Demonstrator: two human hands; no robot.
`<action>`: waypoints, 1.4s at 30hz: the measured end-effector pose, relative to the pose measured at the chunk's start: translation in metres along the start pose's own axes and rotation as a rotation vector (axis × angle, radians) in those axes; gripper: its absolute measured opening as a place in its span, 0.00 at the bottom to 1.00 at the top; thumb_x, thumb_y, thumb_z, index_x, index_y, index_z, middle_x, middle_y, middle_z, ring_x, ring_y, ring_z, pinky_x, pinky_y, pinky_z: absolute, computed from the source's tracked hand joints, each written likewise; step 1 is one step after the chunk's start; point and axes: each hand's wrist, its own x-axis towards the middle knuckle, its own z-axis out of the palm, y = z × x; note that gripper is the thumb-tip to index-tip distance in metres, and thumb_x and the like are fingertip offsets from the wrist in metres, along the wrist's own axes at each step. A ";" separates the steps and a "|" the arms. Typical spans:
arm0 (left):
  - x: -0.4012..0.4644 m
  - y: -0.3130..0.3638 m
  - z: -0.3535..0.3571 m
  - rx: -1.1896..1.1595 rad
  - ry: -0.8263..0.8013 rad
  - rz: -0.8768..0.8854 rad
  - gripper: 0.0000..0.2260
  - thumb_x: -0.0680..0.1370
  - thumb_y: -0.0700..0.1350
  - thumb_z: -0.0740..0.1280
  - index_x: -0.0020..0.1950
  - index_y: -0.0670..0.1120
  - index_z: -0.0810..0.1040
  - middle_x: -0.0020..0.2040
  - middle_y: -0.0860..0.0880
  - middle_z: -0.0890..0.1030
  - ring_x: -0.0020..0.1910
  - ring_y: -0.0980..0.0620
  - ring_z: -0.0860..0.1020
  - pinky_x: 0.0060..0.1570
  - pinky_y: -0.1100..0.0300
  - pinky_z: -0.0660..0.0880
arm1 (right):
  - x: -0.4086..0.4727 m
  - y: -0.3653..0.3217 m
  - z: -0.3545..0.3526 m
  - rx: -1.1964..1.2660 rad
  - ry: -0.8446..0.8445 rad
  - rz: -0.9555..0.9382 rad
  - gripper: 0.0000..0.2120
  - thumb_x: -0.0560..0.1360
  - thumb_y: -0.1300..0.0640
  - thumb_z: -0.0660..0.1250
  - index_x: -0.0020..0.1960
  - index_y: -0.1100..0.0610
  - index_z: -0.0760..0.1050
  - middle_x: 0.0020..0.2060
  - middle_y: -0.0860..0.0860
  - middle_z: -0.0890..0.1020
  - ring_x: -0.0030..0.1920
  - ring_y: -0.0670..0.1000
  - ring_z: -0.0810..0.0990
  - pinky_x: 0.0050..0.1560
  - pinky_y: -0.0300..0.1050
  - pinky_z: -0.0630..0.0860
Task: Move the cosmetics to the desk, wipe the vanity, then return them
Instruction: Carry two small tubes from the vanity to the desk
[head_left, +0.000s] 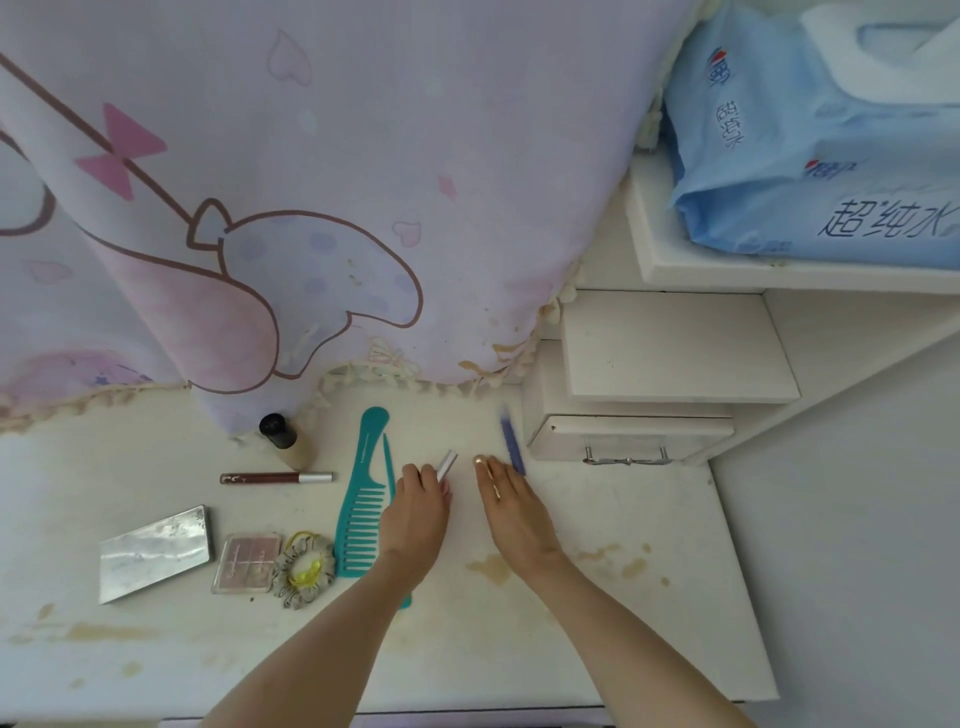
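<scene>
Left hand (423, 501) grips a tube (447, 465) over stained white vanity (597, 623).

The white, stained vanity top (597, 623) carries 1 silver palette (155, 553) at 9 o'clock, 1 pink blush compact (247, 562) beside it, 1 scrunchie (304, 569), and 1 teal comb (363, 493) near the centre.
</scene>
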 end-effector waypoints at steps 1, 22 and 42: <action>-0.001 0.000 -0.003 0.002 -0.031 -0.010 0.11 0.72 0.44 0.72 0.43 0.39 0.74 0.39 0.42 0.74 0.32 0.43 0.76 0.20 0.58 0.68 | -0.003 0.000 -0.002 0.027 -0.004 0.006 0.23 0.67 0.70 0.61 0.62 0.65 0.73 0.56 0.61 0.79 0.57 0.59 0.78 0.58 0.50 0.76; 0.000 -0.004 -0.019 -0.035 -0.201 -0.171 0.03 0.79 0.42 0.55 0.50 0.44 0.62 0.50 0.44 0.72 0.43 0.46 0.77 0.38 0.58 0.72 | 0.056 -0.012 -0.017 0.033 -0.244 0.276 0.19 0.42 0.64 0.80 0.28 0.59 0.75 0.27 0.55 0.75 0.24 0.53 0.74 0.20 0.40 0.69; 0.022 0.032 -0.055 0.069 -0.257 0.444 0.11 0.79 0.48 0.57 0.56 0.41 0.67 0.50 0.43 0.77 0.49 0.42 0.76 0.43 0.53 0.71 | -0.027 -0.018 -0.084 0.152 -0.092 0.985 0.13 0.79 0.50 0.58 0.57 0.58 0.69 0.52 0.54 0.81 0.51 0.56 0.80 0.45 0.46 0.74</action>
